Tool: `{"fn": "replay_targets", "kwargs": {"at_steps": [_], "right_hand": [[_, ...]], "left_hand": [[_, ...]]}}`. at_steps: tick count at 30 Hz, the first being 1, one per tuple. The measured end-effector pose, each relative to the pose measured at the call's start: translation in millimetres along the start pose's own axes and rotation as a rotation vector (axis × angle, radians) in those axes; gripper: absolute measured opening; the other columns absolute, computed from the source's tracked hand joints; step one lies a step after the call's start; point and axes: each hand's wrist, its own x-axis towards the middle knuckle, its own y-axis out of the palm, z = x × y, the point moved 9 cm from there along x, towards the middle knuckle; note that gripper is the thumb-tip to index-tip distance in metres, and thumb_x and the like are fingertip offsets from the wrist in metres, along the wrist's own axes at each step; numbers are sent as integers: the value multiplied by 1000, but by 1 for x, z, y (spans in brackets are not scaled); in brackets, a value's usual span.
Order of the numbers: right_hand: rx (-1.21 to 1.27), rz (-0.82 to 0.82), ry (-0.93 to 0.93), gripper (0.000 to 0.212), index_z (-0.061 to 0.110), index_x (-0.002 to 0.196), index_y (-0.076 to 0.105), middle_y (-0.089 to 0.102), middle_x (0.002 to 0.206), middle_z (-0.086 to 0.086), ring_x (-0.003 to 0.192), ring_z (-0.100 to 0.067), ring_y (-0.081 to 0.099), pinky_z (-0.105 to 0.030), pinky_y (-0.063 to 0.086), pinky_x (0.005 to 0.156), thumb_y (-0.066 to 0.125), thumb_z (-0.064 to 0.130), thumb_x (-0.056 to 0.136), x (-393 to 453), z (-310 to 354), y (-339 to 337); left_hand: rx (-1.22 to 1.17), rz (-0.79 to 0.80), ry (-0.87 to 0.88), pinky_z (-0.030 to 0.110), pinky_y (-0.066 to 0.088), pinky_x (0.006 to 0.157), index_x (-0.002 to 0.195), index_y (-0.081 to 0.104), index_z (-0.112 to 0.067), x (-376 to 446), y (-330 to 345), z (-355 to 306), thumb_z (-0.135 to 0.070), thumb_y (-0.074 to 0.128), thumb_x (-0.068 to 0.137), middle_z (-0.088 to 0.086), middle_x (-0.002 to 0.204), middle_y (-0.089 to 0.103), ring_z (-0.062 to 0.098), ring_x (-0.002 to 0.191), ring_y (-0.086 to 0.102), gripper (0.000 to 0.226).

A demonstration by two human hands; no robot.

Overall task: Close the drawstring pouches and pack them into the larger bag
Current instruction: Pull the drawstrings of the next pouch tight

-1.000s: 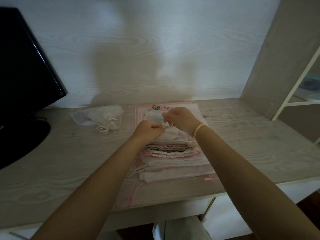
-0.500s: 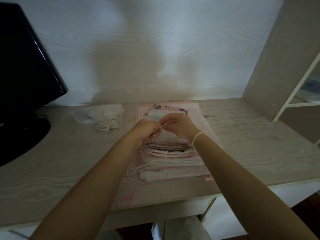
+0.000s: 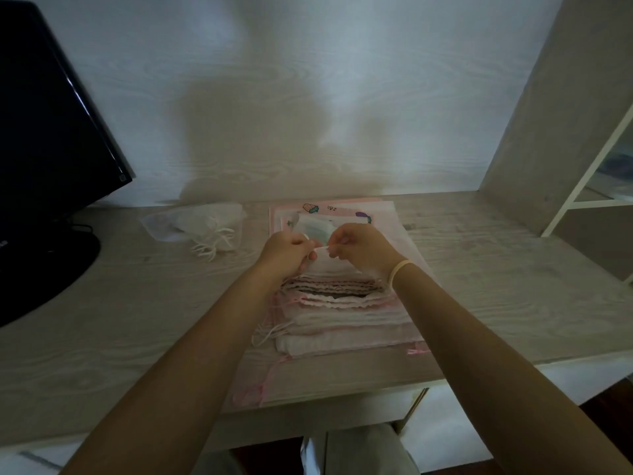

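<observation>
Stack of drawstring pouches (image 3: pixel 342 311) near worktop (image 3: pixel 120 320) front edge, laid on flat pink larger bag (image 3: pixel 383 217); thin soft cloth, likely feather-light and limp, best taken by cords, not body. Above stack: left hand (image 3: pixel 287 250) and right hand (image 3: pixel 363 250) raised close together, fingers curled, pinching white drawstring (image 3: pixel 322 249) of top pouch between them. Farther left, one gauzy white pouch (image 3: pixel 205 224) lying apart, cords loose.

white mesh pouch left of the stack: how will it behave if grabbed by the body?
The white mesh pouch looks sheer and lies crumpled on the desk, so it is probably floppy and light. Its looped cords trail loose and may snag. It is unlikely to roll.
</observation>
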Motion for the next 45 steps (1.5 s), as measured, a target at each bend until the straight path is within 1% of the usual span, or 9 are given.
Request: {"fn": "replay_targets", "kwargs": {"at_steps": [8, 11, 14, 17, 21, 24, 28, 37, 45], "right_hand": [[169, 50, -47, 26, 1, 96, 61, 72, 89, -15, 89, -28, 69, -36, 55, 85, 77, 4, 76, -6, 19, 8], [118, 22, -52, 23, 7, 88, 61, 72, 79, -8, 71, -11, 67, -21, 53, 67, 79, 4, 73, -3, 20, 6], [95, 13, -58, 19, 7, 82, 62, 71, 72, -2, 57, 2, 62, -13, 46, 55, 77, 1, 74, -3, 20, 7], [58, -31, -84, 16, 6, 81, 62, 74, 76, -4, 72, -12, 71, -21, 55, 69, 76, 2, 75, -4, 21, 8], [-34, -84, -98, 15, 13, 79, 63, 71, 73, 1, 67, -3, 64, -13, 49, 64, 74, 5, 76, -5, 23, 8], [-112, -130, -115, 8, 14, 86, 69, 71, 85, 0, 79, -10, 65, -15, 49, 75, 73, 11, 80, -5, 23, 4], [-187, -182, -154, 11, 15, 94, 74, 73, 96, -2, 90, -12, 66, -14, 46, 83, 71, 15, 83, -7, 33, 1], [-197, -201, -171, 17, 9, 102, 71, 73, 101, -7, 94, -15, 67, -15, 48, 86, 67, 9, 85, -10, 37, -1], [-365, -123, -166, 26, 8, 108, 72, 72, 104, -12, 95, -24, 66, -34, 51, 89, 53, 9, 91, -11, 46, 5]], "left_hand": [[172, -53, 178, 31, 48, 63, 77, 55, -24, 5, 0, -12, -14, 67, 89, 0, 75, 72, 21, 72, 65, 19], [147, -89, 171, 36, 51, 63, 77, 57, -22, 6, -5, -8, -17, 71, 87, 8, 84, 74, 23, 78, 68, 18], [108, -168, 170, 31, 51, 61, 72, 58, -17, 6, -13, -5, -16, 77, 81, 4, 72, 71, 16, 64, 66, 21], [40, -211, 132, 29, 51, 57, 69, 62, -13, 5, -17, 1, -18, 81, 78, 7, 69, 71, 17, 60, 66, 22], [14, -171, 50, 21, 48, 50, 81, 74, -6, 2, -16, 2, -30, 76, 83, 8, 74, 73, 12, 56, 64, 24], [63, -75, 38, 15, 46, 51, 89, 77, -11, 0, -10, -4, -18, 78, 79, 3, 75, 72, 7, 60, 63, 12], [164, -92, 82, 23, 52, 67, 102, 75, -17, 1, -11, -9, -12, 80, 76, -2, 92, 73, 10, 82, 67, 27], [266, -166, 118, 26, 52, 67, 90, 77, -15, 0, -10, -10, -25, 75, 84, -6, 65, 67, 12, 66, 64, 12], [274, -190, 148, 29, 56, 75, 95, 76, -15, -3, -8, -13, -28, 75, 83, -1, 73, 72, 11, 70, 68, 17]]}}
